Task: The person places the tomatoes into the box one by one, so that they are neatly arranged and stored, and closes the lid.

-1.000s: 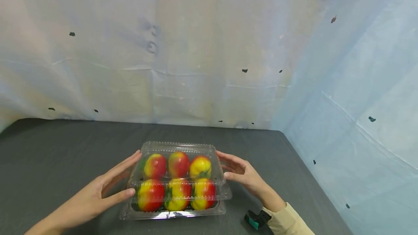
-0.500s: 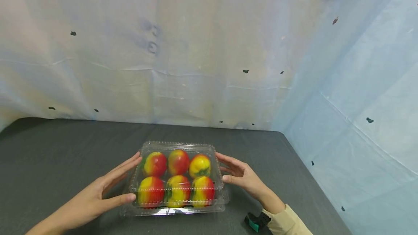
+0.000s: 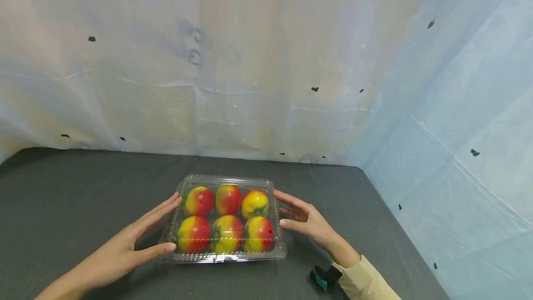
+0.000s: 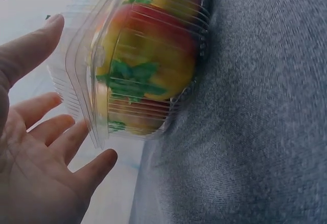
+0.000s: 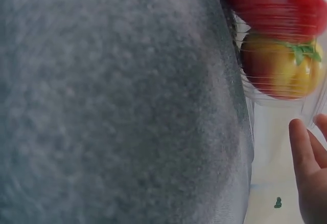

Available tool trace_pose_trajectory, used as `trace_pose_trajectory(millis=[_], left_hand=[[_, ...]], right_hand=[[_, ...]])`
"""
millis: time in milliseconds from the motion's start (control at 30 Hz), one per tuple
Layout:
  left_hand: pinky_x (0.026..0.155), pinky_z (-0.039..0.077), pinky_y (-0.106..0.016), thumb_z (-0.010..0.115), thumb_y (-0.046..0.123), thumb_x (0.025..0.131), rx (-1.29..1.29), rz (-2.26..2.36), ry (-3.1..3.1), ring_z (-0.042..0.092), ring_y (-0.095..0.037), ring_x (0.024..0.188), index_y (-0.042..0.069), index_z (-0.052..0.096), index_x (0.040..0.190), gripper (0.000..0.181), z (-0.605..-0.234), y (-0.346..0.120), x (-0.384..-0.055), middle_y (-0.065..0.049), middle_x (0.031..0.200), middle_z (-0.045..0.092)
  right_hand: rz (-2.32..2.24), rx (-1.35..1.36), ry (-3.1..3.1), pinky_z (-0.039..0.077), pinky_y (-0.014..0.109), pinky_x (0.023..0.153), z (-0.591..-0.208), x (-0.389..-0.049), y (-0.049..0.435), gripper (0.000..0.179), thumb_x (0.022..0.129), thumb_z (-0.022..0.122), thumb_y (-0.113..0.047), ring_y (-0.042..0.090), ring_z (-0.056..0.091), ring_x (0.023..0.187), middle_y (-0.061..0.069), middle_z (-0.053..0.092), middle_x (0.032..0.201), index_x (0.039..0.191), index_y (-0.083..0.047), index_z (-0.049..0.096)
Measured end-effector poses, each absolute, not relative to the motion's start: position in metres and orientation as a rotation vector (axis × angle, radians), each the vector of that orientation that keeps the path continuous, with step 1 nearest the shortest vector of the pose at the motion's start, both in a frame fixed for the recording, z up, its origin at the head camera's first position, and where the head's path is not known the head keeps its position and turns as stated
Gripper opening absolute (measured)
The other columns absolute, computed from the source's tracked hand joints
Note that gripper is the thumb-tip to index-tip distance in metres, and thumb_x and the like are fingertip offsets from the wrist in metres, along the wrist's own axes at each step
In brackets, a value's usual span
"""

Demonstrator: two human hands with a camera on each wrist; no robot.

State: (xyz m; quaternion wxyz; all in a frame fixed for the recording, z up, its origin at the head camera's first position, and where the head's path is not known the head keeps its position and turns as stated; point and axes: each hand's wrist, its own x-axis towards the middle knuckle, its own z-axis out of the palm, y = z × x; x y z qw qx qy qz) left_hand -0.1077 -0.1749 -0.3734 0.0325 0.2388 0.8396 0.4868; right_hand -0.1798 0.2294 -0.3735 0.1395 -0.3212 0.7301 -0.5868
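A clear plastic clamshell box point(image 3: 225, 258) lies on the dark table, its lid point(image 3: 230, 180) down over several red-and-yellow fruits point(image 3: 226, 234) in two rows. At the box's left side is my left hand point(image 3: 116, 250), fingers and thumb spread, fingertips at the lid's edge. My right hand point(image 3: 315, 227) is at the opposite side, fingers extended and slightly bent against the lid. In the left wrist view, the left hand point(image 4: 46, 152) has its fingers spread by the box's rim point(image 4: 84, 75). Green leaves show on the fruits point(image 5: 281, 70) in the right wrist view, close to the right hand's fingers point(image 5: 303, 147).
The dark grey table point(image 3: 104, 179) extends around the box. Pale plastic sheeting point(image 3: 250, 59) hangs behind it, and bluish sheeting point(image 3: 466, 105) rises on the right. A black-and-teal band point(image 3: 322, 278) is at the right sleeve point(image 3: 360, 277).
The lid's front edge has come down to the base's rim. The box appears slightly farther off. Both hands stay at its sides, the right one shifting slightly left.
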Motion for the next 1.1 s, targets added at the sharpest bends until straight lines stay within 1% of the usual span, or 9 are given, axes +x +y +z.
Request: trace_pose_trajectory(millis=[100,200,367,467,600,700,867,1000,1100], left_hand=[[0.103,0.042,-0.046,0.066,0.025,0.09,0.762,1.488,2.593,0.01,0.027,0.128,0.031,0.019,0.154,0.079,-0.376,-0.175,-0.109,0.003,0.162,0.012],[0.089,0.033,-0.074,0.067,0.024,0.09,0.816,1.475,2.61,0.007,0.026,0.129,0.029,0.018,0.154,0.082,-0.379,-0.175,-0.109,0.003,0.162,0.011],[0.08,0.03,-0.079,0.066,0.017,0.09,0.871,1.494,2.604,0.005,0.019,0.136,0.024,0.017,0.155,0.081,-0.382,-0.176,-0.107,-0.001,0.162,0.009],[0.077,0.031,-0.079,0.066,0.019,0.09,0.809,1.473,2.622,0.01,-0.017,0.147,0.028,0.015,0.155,0.083,-0.384,-0.177,-0.107,-0.009,0.161,0.009],[0.088,0.035,-0.071,0.067,0.025,0.09,0.679,1.44,2.608,0.023,-0.05,0.135,0.029,0.013,0.155,0.085,-0.387,-0.179,-0.109,-0.019,0.158,0.011],[0.093,0.04,-0.063,0.066,0.027,0.091,0.578,1.431,2.524,0.031,-0.05,0.131,0.019,0.015,0.154,0.082,-0.387,-0.179,-0.112,-0.024,0.153,0.019],[0.09,0.047,-0.055,0.063,0.026,0.093,0.474,1.449,2.346,0.048,-0.045,0.12,0.009,0.014,0.153,0.079,-0.383,-0.18,-0.116,-0.029,0.14,0.038],[0.073,0.056,-0.042,0.056,0.018,0.097,0.544,1.588,2.103,0.065,-0.031,0.093,0.005,0.0,0.154,0.081,-0.381,-0.182,-0.12,-0.021,0.113,0.059],[0.059,0.056,-0.039,0.053,0.014,0.098,0.577,1.679,1.926,0.066,-0.022,0.069,0.003,-0.01,0.152,0.083,-0.381,-0.182,-0.122,-0.015,0.092,0.064]], right_hand=[[-1.692,-0.928,2.119,0.028,0.055,0.109,-0.372,-0.179,0.229,0.06,0.094,0.06,-0.009,0.002,0.035,0.137,0.019,0.027,0.155,0.148,-0.003,0.034],[-1.682,-0.921,2.155,0.03,0.054,0.109,-0.372,-0.176,0.228,0.061,0.094,0.059,-0.008,0.009,0.033,0.14,0.017,0.026,0.156,0.149,-0.005,0.032],[-1.631,-0.791,2.175,0.036,0.047,0.108,-0.369,-0.167,0.226,0.063,0.097,0.056,-0.014,0.032,0.028,0.142,0.016,0.022,0.157,0.151,-0.007,0.026],[-1.568,-0.671,2.163,0.042,0.042,0.105,-0.366,-0.164,0.225,0.06,0.1,0.052,-0.02,0.039,0.03,0.14,0.017,0.022,0.157,0.152,-0.01,0.025],[-1.493,-0.553,2.135,0.048,0.041,0.099,-0.362,-0.16,0.224,0.059,0.102,0.047,-0.026,0.041,0.032,0.139,0.02,0.021,0.156,0.154,-0.015,0.021],[-1.466,-0.488,2.085,0.05,0.042,0.095,-0.357,-0.158,0.224,0.061,0.102,0.047,-0.028,0.036,0.039,0.133,0.022,0.028,0.15,0.155,-0.021,0.017],[-1.454,-0.464,1.974,0.054,0.041,0.088,-0.352,-0.159,0.228,0.068,0.101,0.048,-0.026,0.023,0.06,0.101,0.014,0.055,0.118,0.156,-0.023,0.009],[-1.471,-0.528,1.829,0.055,0.041,0.087,-0.356,-0.163,0.234,0.078,0.099,0.053,-0.021,0.018,0.066,0.093,0.005,0.062,0.104,0.156,-0.022,0.0],[-1.481,-0.571,1.694,0.052,0.045,0.091,-0.358,-0.166,0.237,0.085,0.098,0.054,-0.013,0.017,0.067,0.095,0.002,0.064,0.1,0.155,-0.027,-0.008]])
